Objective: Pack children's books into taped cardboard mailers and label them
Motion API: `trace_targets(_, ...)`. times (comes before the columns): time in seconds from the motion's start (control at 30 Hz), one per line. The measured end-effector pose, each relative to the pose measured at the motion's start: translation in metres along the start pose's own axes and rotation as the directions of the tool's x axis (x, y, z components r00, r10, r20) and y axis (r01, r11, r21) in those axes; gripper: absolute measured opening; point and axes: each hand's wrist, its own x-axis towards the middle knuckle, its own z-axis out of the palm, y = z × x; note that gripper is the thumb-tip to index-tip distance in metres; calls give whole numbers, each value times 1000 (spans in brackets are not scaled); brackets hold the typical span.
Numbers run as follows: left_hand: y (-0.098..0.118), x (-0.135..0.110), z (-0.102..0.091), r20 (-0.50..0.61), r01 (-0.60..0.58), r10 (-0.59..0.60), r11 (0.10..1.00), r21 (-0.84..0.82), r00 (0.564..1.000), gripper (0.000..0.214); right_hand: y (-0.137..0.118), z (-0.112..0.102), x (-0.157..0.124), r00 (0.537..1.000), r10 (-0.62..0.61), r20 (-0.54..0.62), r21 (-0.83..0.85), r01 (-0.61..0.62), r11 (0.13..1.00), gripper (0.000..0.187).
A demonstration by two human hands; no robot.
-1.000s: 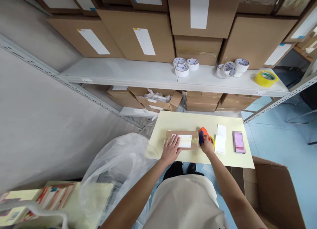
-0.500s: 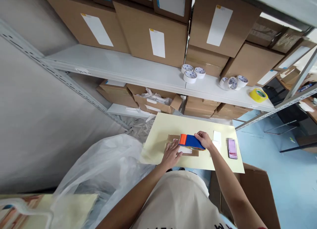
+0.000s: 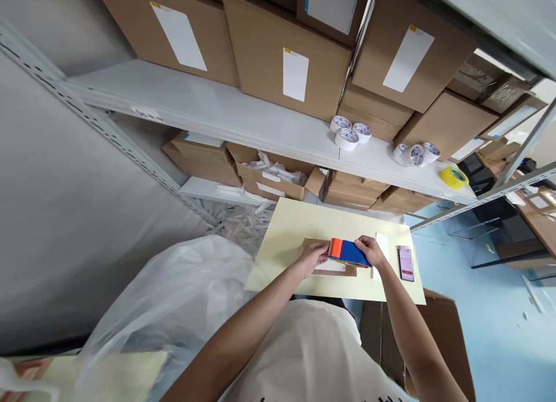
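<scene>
My right hand (image 3: 372,251) grips the blue rear part of a tape dispenser (image 3: 354,252) with an orange front, held above a small flat cardboard box (image 3: 351,271). A white label (image 3: 332,266) shows on the box, partly covered by the dispenser. My left hand (image 3: 313,258) is at the dispenser's toothed orange end, over the box's left side, with its fingers drawn together. What is between those fingertips is too small to tell. White paper (image 3: 382,245) lies just beyond my right hand, with a phone (image 3: 406,263) to its right.
The pale yellow tabletop (image 3: 278,240) stands before a grey shelf (image 3: 208,109) carrying cartons (image 3: 286,19), white tape rolls (image 3: 347,139) and a yellow tape roll (image 3: 454,176). Clear plastic sheeting (image 3: 186,298) bulges at the left. An open carton (image 3: 443,332) stands below right.
My left hand has gone from lying spread on the box to fingers drawn together at the dispenser's front end. The dispenser and right hand appear slightly further right; the camera view has shifted.
</scene>
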Motion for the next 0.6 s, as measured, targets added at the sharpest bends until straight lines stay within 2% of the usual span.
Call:
trace_targets(0.13,-1,5,4,-36,-7,7,1000,-17,999,36,0,0,-2,1000,-12,-14,-13,11,1000,47)
trace_targets(0.27,2,5,2,-114,-99,102,995,34,988,36,-4,-2,-4,999,-39,-26,-112,36,993,45)
trace_targets(0.33,6,1,-14,-165,-152,158,987,51,974,36,-8,-3,-4,997,-53,-52,-209,41,977,46)
trace_targets(0.43,9,-8,-59,-310,-219,255,964,149,916,40,-13,-7,-5,995,-82,-54,-352,58,934,47)
trace_targets(0.53,2,-12,-102,-408,-202,328,925,321,852,39,-16,-6,-5,997,-69,-22,-458,51,887,48)
trace_targets(0.6,-8,-9,-114,-419,-176,341,907,384,842,34,-18,-3,-5,999,-48,-15,-505,34,862,47)
